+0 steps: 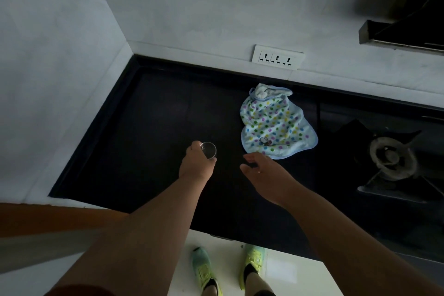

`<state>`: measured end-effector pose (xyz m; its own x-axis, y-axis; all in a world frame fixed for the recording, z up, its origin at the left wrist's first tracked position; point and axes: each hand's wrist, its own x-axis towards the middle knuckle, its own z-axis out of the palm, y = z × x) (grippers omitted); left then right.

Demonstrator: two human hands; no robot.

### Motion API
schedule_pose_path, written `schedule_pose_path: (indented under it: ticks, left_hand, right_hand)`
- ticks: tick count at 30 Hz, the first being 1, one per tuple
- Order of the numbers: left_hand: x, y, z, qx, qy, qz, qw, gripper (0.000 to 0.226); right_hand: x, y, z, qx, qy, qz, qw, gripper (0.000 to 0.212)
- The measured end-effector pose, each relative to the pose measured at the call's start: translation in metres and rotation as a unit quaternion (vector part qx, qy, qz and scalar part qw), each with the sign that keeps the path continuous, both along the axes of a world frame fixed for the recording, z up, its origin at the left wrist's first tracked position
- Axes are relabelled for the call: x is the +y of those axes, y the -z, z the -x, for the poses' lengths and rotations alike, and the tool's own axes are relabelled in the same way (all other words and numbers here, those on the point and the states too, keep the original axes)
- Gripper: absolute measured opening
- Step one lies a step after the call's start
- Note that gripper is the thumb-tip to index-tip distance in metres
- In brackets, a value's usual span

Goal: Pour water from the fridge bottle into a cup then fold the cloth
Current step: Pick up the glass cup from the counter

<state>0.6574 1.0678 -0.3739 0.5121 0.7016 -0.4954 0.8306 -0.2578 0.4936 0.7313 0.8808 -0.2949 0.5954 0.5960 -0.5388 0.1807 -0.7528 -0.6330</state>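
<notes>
The left hand has its fingers curled round a clear glass cup, holding it over the dark counter; whether the cup's base touches the counter cannot be told, nor whether it holds water. The right hand hovers just right of the cup, fingers loosely spread and holding nothing, its fingertips near the closest edge of the dotted cloth. The cloth lies crumpled on the counter, farther back and to the right of both hands. A gas burner at the far right is dim and partly cut off. A wall socket sits behind the cloth.
</notes>
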Motion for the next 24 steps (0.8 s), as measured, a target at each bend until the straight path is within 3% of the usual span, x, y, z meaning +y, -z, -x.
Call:
schedule_pose_path:
  ticks: [3,5,9,12,15,19,24]
  left_hand:
    - [-0.005,-0.003,0.001,-0.018,0.019,-0.003,1.0,0.06]
    - [-0.01,-0.018,0.002,-0.073,0.034,0.017,0.997,0.057]
    - [-0.022,-0.081,0.011,-0.16,0.181,0.015,0.97,0.058]
    - [-0.029,-0.132,0.022,-0.161,0.283,0.019,0.946,0.064]
    - [-0.036,-0.164,0.032,-0.182,0.332,0.021,0.925,0.066]
    - [-0.04,-0.184,0.039,-0.217,0.332,0.02,0.918,0.078]
    - [-0.056,-0.198,0.041,-0.283,0.344,0.024,0.895,0.068]
  right_hand:
    - [-0.001,-0.004,0.0,0.01,0.01,-0.008,1.0,0.053]
    - [-0.003,-0.008,-0.001,0.031,0.028,-0.029,0.999,0.052]
    - [-0.015,-0.019,-0.008,0.113,0.113,-0.097,0.982,0.065]
    - [-0.021,-0.03,-0.013,0.229,0.154,-0.191,0.942,0.069]
    - [-0.022,-0.051,-0.005,0.315,0.133,-0.267,0.901,0.065]
    - [-0.031,-0.073,0.009,0.248,0.139,-0.28,0.917,0.055]
    - [-0.056,-0.091,0.03,0.199,0.219,-0.315,0.902,0.048]
